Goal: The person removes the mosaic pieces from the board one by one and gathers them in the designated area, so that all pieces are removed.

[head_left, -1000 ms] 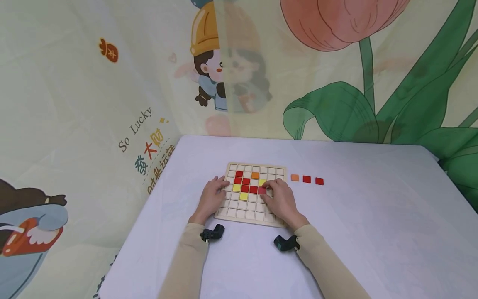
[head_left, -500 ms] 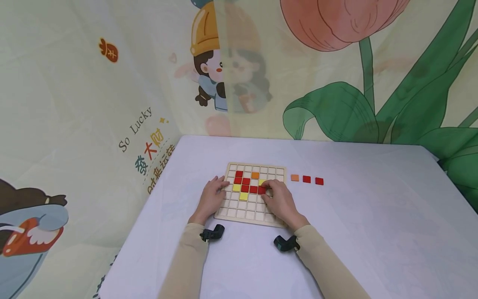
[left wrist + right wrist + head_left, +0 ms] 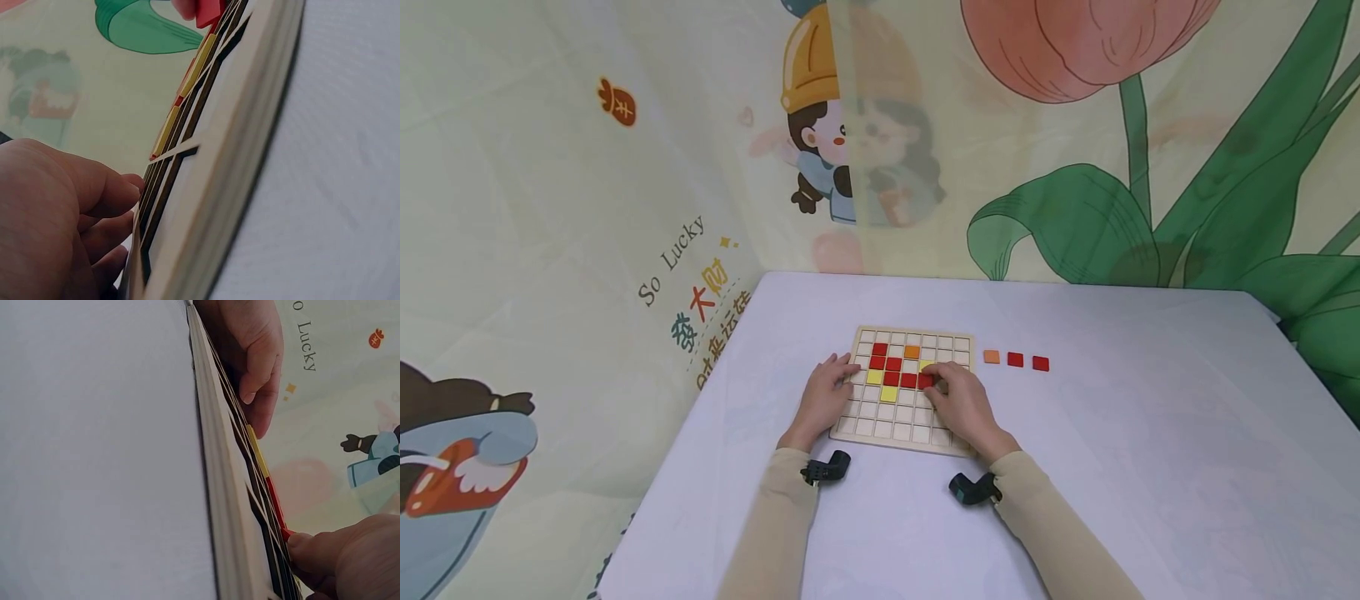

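Pinching the red tile (image 3: pixel 927 381) on the board (image 3: pixel 957 337) with your right hand (image 3: pixel 964 406), left hand (image 3: pixel 824 397) flat at its edge, you risk knocking neighbouring tiles loose if the fingers slip

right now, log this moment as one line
left hand: rests on grid board edge | right hand: fingertips on red tile | spare tiles: beside board

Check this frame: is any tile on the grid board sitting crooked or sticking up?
Yes, one. The red tile under the right hand's fingertips rises above the wooden board, apparently not seated yet. The other tiles lie flat, and three spare tiles sit in a neat row on the table.
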Action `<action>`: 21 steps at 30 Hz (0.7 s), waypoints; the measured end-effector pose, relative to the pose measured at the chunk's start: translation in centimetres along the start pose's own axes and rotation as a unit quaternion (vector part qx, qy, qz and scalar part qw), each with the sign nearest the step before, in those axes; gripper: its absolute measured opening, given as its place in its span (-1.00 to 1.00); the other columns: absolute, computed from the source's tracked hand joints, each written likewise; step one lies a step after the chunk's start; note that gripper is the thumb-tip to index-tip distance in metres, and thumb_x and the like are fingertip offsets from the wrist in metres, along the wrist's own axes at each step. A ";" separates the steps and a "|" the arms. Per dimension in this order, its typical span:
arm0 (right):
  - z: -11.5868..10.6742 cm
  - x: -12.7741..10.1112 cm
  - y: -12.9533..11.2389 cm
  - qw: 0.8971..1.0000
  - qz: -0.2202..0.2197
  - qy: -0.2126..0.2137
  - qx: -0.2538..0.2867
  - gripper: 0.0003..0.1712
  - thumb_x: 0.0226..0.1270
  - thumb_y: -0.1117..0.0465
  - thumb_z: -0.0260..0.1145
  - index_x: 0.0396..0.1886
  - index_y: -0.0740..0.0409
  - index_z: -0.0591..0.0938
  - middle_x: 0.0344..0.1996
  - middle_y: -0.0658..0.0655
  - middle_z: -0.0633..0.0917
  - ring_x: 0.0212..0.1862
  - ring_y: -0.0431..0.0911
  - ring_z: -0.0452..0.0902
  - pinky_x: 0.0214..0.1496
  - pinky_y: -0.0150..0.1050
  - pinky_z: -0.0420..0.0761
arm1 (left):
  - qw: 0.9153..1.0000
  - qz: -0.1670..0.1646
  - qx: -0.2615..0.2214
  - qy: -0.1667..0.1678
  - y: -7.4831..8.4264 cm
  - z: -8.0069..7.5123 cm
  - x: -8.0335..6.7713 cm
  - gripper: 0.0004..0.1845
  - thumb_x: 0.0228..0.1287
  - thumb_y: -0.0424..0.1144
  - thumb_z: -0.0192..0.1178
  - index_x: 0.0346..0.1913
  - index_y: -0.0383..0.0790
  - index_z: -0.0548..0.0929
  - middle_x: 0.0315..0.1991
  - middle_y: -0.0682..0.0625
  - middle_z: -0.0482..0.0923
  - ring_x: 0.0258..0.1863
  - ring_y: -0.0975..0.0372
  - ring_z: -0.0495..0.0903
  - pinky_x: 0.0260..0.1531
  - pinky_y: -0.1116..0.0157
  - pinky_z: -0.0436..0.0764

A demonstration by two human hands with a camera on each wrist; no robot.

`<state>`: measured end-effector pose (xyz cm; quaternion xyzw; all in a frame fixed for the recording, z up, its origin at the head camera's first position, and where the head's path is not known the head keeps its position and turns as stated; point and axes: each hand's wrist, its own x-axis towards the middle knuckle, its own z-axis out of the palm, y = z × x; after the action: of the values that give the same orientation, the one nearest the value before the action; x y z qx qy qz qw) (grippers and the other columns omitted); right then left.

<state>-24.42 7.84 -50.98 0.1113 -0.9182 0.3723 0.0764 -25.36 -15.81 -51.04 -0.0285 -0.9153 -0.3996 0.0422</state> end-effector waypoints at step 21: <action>-3.4 0.6 2.3 0.997 0.059 0.012 0.047 -0.61 0.16 0.24 0.28 0.03 0.01 0.56 -0.30 -0.02 0.57 -0.36 -0.12 0.42 -0.47 -0.33 0.50 | 1.000 -0.005 -0.006 0.000 0.2 0.0 -0.1 -0.67 0.22 -0.34 0.00 0.03 -0.10 0.59 0.27 0.06 0.30 0.36 0.22 0.04 0.38 0.23 -0.08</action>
<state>-25.38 11.73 -49.94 0.0559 -0.9035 0.4206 0.0601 -25.20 -15.66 -50.90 -0.0245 -0.9129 -0.4055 0.0396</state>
